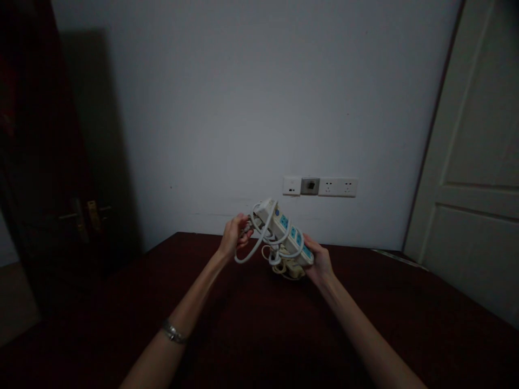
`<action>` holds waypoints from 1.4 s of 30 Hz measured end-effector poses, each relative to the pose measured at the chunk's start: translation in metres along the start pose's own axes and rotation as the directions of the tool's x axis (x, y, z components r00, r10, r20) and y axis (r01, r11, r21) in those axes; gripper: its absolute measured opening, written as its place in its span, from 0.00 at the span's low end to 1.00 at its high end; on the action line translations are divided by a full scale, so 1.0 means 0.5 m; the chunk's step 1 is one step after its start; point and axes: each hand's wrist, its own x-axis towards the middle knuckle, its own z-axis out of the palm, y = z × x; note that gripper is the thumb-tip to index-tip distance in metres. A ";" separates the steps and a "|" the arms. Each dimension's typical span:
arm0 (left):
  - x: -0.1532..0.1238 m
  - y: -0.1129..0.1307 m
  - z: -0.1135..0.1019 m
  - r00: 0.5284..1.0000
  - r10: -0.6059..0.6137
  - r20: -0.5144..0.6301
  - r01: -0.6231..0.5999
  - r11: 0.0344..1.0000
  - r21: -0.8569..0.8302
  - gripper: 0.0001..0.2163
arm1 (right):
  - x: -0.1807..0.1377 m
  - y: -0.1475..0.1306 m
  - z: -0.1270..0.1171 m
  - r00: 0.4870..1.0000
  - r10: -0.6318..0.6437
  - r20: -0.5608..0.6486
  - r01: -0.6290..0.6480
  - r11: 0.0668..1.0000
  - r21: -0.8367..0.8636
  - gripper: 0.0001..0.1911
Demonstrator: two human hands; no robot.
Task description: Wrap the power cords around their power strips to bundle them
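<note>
A white power strip (286,230) with blue sockets is held up over a dark red table (259,324), its white cord (259,240) wound around it in loops. My right hand (320,262) grips the strip's near end from below. My left hand (234,235) pinches the cord at the strip's far end, where a loop hangs loose. A second, yellowish power strip (288,268) lies on the table just beneath, partly hidden. A bracelet (173,333) sits on my left wrist.
A row of wall sockets (320,186) is set in the white wall behind the table. A dark wooden door with a brass handle (87,216) stands at the left. A white panelled door (478,162) is at the right.
</note>
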 end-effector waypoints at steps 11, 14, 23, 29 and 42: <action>-0.010 0.016 0.001 0.966 0.252 0.053 -0.256 0.917 0.306 0.09 | -0.007 0.016 0.015 0.995 -0.057 -0.087 0.060 0.997 0.038 0.08; -0.006 0.011 -0.014 0.984 0.174 0.045 -0.179 0.948 0.262 0.11 | -0.007 0.032 0.016 0.991 -0.083 -0.107 0.087 0.996 0.033 0.07; 0.005 -0.024 -0.038 0.989 0.073 0.131 -0.087 0.991 0.105 0.11 | 0.005 0.049 0.000 0.996 0.053 -0.074 -0.053 0.999 -0.003 0.07; 0.001 0.002 -0.016 0.987 0.132 0.090 -0.152 0.947 0.284 0.10 | -0.006 0.043 0.011 0.967 -0.196 -0.161 0.169 0.971 -0.168 0.10; 0.000 -0.015 -0.007 0.934 0.249 -0.255 -0.087 0.852 0.516 0.27 | -0.016 0.078 0.023 0.951 -0.201 0.233 0.306 0.708 -0.637 0.33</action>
